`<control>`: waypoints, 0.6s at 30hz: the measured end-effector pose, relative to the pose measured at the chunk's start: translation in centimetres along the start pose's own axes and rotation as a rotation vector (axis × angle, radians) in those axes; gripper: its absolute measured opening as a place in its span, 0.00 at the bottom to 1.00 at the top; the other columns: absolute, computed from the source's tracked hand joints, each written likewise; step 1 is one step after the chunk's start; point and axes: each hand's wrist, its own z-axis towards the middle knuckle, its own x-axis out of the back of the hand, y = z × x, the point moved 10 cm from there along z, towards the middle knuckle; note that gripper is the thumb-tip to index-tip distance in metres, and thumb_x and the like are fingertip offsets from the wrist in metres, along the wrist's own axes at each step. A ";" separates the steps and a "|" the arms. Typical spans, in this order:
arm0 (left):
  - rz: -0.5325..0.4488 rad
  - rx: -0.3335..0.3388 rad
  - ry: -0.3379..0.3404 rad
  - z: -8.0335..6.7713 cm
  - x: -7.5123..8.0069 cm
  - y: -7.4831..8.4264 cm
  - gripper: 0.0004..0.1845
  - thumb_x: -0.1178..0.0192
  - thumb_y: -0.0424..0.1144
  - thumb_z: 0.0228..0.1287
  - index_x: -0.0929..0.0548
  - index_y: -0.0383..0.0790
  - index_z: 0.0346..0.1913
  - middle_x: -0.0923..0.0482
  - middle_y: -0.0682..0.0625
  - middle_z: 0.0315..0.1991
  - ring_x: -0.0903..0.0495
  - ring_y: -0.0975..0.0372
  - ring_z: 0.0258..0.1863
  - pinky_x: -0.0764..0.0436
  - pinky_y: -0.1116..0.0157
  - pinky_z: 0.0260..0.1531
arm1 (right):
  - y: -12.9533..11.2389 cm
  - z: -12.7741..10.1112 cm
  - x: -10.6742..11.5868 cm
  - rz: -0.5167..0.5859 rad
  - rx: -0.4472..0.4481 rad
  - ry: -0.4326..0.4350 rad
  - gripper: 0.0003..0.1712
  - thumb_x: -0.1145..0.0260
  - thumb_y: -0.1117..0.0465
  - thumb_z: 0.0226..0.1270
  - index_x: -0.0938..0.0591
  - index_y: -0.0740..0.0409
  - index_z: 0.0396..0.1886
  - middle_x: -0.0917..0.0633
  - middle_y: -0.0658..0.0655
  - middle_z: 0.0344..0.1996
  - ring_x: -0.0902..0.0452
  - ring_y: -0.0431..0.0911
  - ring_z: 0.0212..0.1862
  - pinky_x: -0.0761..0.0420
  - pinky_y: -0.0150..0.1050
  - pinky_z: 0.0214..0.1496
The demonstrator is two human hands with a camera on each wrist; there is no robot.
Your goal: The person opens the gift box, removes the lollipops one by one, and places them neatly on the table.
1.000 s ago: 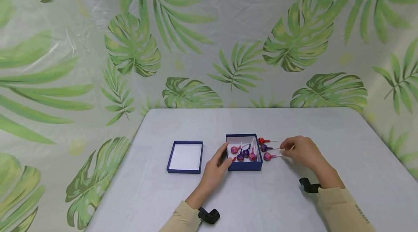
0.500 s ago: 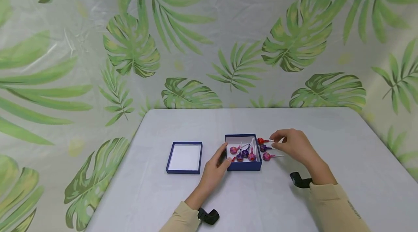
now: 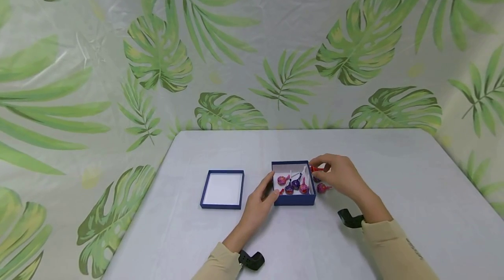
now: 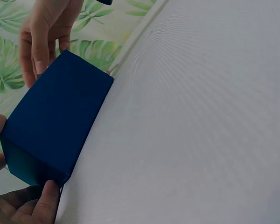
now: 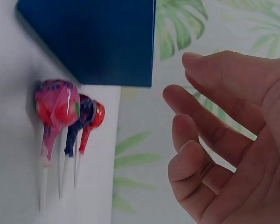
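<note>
A blue box (image 3: 294, 201), lidless with a white inside, holds several wrapped lollipops, among them a pink one (image 3: 283, 180) and a purple one (image 3: 289, 190). My left hand (image 3: 257, 205) grips its left side, thumb near the front corner and fingers along the side wall (image 4: 25, 163). To the right of the box, three more lollipops lie in a column: red (image 5: 100, 114), purple (image 5: 86, 112) and pink (image 5: 58, 105). Over the red and purple ones hovers my right hand (image 3: 340, 175), fingertips beside the box's right rim. Its thumb and fingers are apart, with nothing between them.
A blue-edged lid (image 3: 222, 189) lies inside-up on the white table (image 3: 204, 245), left of the box. Behind the table hangs a leaf-patterned sheet (image 3: 291, 30). Black wrist devices sit on the left wrist (image 3: 252, 261) and right wrist (image 3: 350, 218).
My right hand has moved left from the stick ends, across the lollipops to the box's right rim. The left hand and box have stayed put.
</note>
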 end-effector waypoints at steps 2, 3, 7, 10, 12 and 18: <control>-0.004 -0.007 0.001 0.0 0.0 0.1 0.30 0.44 0.45 0.76 0.36 0.59 0.77 0.39 0.59 0.75 0.39 0.61 0.73 0.36 0.58 0.71 | -0.4 0.2 -0.4 -0.001 0.006 -0.012 0.16 0.27 0.61 0.63 0.12 0.52 0.51 0.13 0.54 0.44 0.25 0.47 0.36 0.23 0.39 0.27; -0.006 -0.010 0.002 0.0 0.0 0.1 0.30 0.44 0.45 0.76 0.36 0.59 0.77 0.38 0.59 0.75 0.38 0.60 0.73 0.35 0.57 0.71 | -0.6 0.2 -0.7 -0.001 0.008 -0.021 0.16 0.27 0.61 0.63 0.12 0.52 0.51 0.13 0.54 0.45 0.25 0.47 0.36 0.23 0.40 0.27; -0.016 -0.020 -0.005 0.0 0.0 0.2 0.30 0.44 0.48 0.76 0.36 0.58 0.77 0.38 0.59 0.75 0.38 0.60 0.73 0.35 0.57 0.71 | -1.5 0.6 -2.0 -0.023 0.024 -0.062 0.16 0.26 0.60 0.63 0.12 0.50 0.51 0.13 0.52 0.48 0.20 0.51 0.44 0.15 0.48 0.41; -0.017 -0.023 -0.011 0.0 0.0 0.1 0.30 0.44 0.49 0.76 0.36 0.59 0.77 0.39 0.58 0.75 0.39 0.60 0.73 0.35 0.56 0.71 | -2.3 0.9 -2.9 -0.042 0.052 -0.086 0.17 0.26 0.61 0.61 0.11 0.49 0.51 0.13 0.51 0.47 0.18 0.52 0.47 0.16 0.53 0.49; -0.014 -0.026 -0.014 0.1 0.0 0.0 0.30 0.44 0.49 0.76 0.37 0.60 0.77 0.39 0.58 0.75 0.39 0.59 0.73 0.35 0.55 0.71 | -2.9 1.2 -3.5 -0.046 0.074 -0.106 0.17 0.25 0.62 0.60 0.11 0.49 0.50 0.13 0.51 0.46 0.19 0.50 0.42 0.16 0.51 0.45; -0.006 -0.031 -0.021 0.0 -0.1 0.0 0.30 0.44 0.48 0.76 0.37 0.63 0.77 0.39 0.57 0.75 0.39 0.59 0.74 0.35 0.55 0.71 | -4.1 1.8 -5.4 -0.026 0.114 -0.190 0.16 0.23 0.64 0.58 0.11 0.50 0.48 0.12 0.52 0.45 0.27 0.42 0.27 0.22 0.38 0.30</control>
